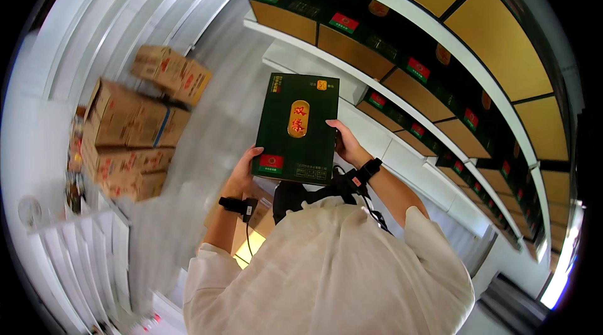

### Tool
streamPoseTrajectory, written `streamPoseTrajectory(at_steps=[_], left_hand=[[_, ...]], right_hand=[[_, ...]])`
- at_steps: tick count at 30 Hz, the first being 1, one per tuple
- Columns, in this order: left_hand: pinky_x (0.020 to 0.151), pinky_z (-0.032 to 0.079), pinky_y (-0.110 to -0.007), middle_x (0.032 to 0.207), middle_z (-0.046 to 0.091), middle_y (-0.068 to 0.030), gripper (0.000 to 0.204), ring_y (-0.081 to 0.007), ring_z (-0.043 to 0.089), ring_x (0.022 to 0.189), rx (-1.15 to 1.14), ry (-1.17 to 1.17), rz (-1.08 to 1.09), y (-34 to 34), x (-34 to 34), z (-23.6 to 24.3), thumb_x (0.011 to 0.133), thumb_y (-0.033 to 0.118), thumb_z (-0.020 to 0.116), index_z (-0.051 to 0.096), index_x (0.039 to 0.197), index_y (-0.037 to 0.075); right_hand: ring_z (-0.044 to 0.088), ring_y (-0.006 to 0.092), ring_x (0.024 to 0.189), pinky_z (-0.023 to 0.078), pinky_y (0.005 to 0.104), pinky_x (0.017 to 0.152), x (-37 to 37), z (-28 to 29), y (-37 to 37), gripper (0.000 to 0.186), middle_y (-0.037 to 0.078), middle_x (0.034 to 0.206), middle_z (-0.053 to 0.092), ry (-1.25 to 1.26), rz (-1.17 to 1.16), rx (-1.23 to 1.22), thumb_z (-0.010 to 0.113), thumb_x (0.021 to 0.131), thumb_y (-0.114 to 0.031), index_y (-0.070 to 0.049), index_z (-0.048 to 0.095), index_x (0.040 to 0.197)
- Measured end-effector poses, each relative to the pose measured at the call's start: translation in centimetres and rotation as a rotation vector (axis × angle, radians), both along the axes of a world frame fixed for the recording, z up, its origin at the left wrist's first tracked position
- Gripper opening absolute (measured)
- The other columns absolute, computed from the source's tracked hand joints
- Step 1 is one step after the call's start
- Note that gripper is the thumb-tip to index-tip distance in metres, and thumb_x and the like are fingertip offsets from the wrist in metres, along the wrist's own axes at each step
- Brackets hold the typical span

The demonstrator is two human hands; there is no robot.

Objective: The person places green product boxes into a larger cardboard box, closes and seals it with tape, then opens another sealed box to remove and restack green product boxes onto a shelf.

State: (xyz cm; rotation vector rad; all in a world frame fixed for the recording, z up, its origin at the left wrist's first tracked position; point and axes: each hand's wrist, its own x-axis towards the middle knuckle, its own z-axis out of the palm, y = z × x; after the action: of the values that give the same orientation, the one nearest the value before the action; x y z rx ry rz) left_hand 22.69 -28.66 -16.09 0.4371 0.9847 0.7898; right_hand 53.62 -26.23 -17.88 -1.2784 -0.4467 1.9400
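Between my two hands is a dark green gift box (276, 127) with a gold oval in the middle of its face and a red patch near one corner. My left hand (244, 168) grips its lower left edge, thumb on the top face. On the right edge, about halfway along, my right hand (345, 140) holds it with the thumb over the rim. The fingers of both hands are mostly hidden beneath the box. Each wrist wears a black strap with a small device and a cable.
White shelves (377, 140) along the right hold rows of matching green and gold boxes (358, 46). Brown cardboard cartons (141, 118) are stacked on the grey floor (210, 102) at the left. White slatted shelving (85, 253) stands at the lower left. An open carton shows partly near my waist.
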Motion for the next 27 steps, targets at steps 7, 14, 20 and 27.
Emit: streamPoseTrajectory(at_steps=[7,14,20,27], left_hand=[[0.089,0.048,-0.029,0.103,0.068,-0.0034,0.031,-0.0140,0.063,0.099,0.004,-0.041,-0.289,9.8,-1.4,-3.6,0.092,0.031,0.063,0.063,0.111,0.006],[0.095,0.048,-0.032,0.115,0.066,-0.0057,0.043,-0.0170,0.062,0.107,-0.015,0.088,-0.392,16.8,0.7,-6.8,0.088,0.033,0.069,0.061,0.120,0.006],[0.096,0.046,-0.033,0.114,0.066,-0.0061,0.048,-0.0178,0.062,0.107,0.051,0.128,-0.467,23.6,2.8,-12.2,0.085,0.038,0.072,0.061,0.120,0.006],[0.099,0.044,-0.034,0.115,0.066,-0.0052,0.054,-0.0177,0.062,0.108,0.205,0.128,-0.567,29.3,6.8,-14.9,0.086,0.047,0.070,0.062,0.121,0.007]], right_hand=[[0.054,0.0248,0.101,0.040,0.0407,0.090,-1.6,-1.7,1.2,0.070,0.013,0.115,0.060,-0.016,-0.314,-0.070,0.069,0.076,-0.057,-0.012,0.056,0.128],[0.053,0.0231,0.096,0.038,0.0364,0.087,-1.5,-6.2,4.1,0.066,0.011,0.105,0.062,0.014,-0.513,-0.037,0.068,0.076,-0.058,-0.012,0.059,0.122],[0.054,0.0205,0.106,0.039,0.0362,0.091,-1.2,-11.2,7.9,0.057,0.007,0.111,0.062,-0.006,-0.659,0.128,0.067,0.082,-0.051,-0.011,0.059,0.123],[0.056,0.0167,0.108,0.042,0.0310,0.092,0.6,-13.3,11.3,0.058,0.005,0.116,0.062,-0.111,-0.715,0.284,0.064,0.086,-0.049,-0.008,0.057,0.126]])
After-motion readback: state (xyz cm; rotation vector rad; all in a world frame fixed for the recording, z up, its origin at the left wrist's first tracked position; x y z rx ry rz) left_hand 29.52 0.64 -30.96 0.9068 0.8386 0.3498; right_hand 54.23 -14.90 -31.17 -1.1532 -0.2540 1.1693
